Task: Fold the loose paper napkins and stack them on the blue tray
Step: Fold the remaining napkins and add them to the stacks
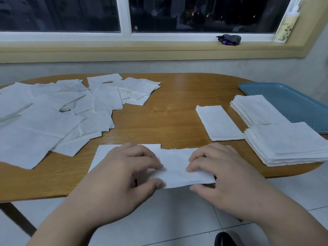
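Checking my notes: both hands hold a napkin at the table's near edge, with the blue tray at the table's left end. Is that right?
No: the head view shows the blue tray at the right end of the table. The left hand and right hand hold a napkin at the near edge.

readable text: none | pale pack on windowsill: dark print, too blurred to read

Loose napkins strewn left, half-folded napkin near edge, stacks by blue tray
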{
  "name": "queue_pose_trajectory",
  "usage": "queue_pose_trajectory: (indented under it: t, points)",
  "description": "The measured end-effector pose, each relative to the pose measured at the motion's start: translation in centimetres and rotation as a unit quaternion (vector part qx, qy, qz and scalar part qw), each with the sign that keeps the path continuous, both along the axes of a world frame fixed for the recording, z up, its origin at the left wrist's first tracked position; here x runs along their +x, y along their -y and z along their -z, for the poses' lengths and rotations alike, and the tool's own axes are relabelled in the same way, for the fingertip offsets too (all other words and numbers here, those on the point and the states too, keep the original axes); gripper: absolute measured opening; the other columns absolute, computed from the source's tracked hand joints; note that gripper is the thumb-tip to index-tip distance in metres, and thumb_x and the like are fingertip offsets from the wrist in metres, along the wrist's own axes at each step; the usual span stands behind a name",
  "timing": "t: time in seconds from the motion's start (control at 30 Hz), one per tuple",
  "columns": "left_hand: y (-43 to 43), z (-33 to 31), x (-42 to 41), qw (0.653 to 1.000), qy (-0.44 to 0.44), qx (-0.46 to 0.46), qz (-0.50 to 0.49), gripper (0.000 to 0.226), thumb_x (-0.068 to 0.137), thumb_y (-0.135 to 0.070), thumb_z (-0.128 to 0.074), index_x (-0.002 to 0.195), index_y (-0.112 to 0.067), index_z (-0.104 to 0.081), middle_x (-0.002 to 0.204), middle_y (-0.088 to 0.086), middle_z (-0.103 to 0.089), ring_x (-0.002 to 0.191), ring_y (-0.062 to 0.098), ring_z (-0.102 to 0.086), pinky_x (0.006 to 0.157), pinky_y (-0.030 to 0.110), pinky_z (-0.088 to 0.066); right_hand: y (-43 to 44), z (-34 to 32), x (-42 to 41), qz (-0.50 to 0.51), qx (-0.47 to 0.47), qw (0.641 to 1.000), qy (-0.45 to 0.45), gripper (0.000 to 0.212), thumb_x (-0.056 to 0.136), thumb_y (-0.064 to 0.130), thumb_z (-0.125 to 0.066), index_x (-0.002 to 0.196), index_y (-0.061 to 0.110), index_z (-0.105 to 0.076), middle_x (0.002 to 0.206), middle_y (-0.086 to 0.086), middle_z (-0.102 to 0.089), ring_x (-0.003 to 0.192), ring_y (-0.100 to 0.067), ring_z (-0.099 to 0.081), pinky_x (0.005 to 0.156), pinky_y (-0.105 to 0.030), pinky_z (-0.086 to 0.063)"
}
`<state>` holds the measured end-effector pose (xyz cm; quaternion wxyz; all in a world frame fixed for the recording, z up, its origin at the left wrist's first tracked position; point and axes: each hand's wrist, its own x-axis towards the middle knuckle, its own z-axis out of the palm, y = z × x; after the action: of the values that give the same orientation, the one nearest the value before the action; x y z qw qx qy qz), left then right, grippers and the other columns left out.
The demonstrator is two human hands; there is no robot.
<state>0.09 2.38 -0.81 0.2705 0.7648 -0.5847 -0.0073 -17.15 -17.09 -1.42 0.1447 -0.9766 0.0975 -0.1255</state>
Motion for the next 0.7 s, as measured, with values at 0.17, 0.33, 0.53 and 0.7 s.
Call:
queue_pose_trajectory:
  t: [0.17, 0.33, 0.53, 0.7]
  points:
    - [-0.1, 0.2, -0.1, 0.999, 0.003, 0.021, 0.027, 0.043, 0.074, -0.068, -0.059, 0.110, -0.046, -0.068, 0.114, -0.033, -0.055, 0.116, -0.003, -0.048, 0.085, 0.005, -0.035, 0.0, -0.5, 0.0, -0.005, 0.028, 0.999, 0.042, 0.018, 0.085, 0.043, -0.049, 0.084, 0.037, -0.065, 0.095, 0.029, -0.060, 0.102, 0.000, -0.054, 0.092, -0.024, -0.038]
    - [0.4, 0.2, -0.7, 0.999, 0.042, -0.008, 0.011, 0.033, 0.082, -0.054, -0.057, 0.111, -0.041, -0.068, 0.108, -0.028, -0.059, 0.105, -0.004, -0.054, 0.085, 0.020, -0.045, 0.1, -0.5, 0.1, 0.004, 0.051, 0.995, 0.086, 0.019, 0.088, 0.039, -0.048, 0.084, 0.036, -0.066, 0.095, 0.027, -0.061, 0.099, -0.002, -0.057, 0.086, -0.029, -0.044]
    - [0.4, -0.4, -1.3, 0.996, 0.019, -0.087, -0.028, 0.026, 0.090, -0.040, -0.049, 0.103, -0.036, -0.071, 0.094, -0.024, -0.064, 0.089, -0.001, -0.060, 0.076, 0.021, -0.046, 0.0, -0.7, -0.1, 0.020, 0.098, 0.987, 0.124, 0.033, 0.085, 0.049, -0.051, 0.113, 0.041, -0.068, 0.111, 0.030, -0.059, 0.113, -0.003, -0.055, 0.090, -0.020, -0.042]
    - [0.1, -0.9, -1.4, 0.992, -0.025, -0.114, -0.041, 0.020, 0.092, -0.044, -0.049, 0.105, -0.042, -0.065, 0.087, -0.020, -0.063, 0.086, 0.000, -0.061, 0.072, 0.018, -0.044, -0.2, -0.5, 0.0, 0.004, 0.100, 0.983, 0.152, 0.038, 0.086, 0.045, -0.062, 0.123, 0.045, -0.060, 0.118, 0.030, -0.057, 0.118, -0.001, -0.054, 0.092, -0.012, -0.040]
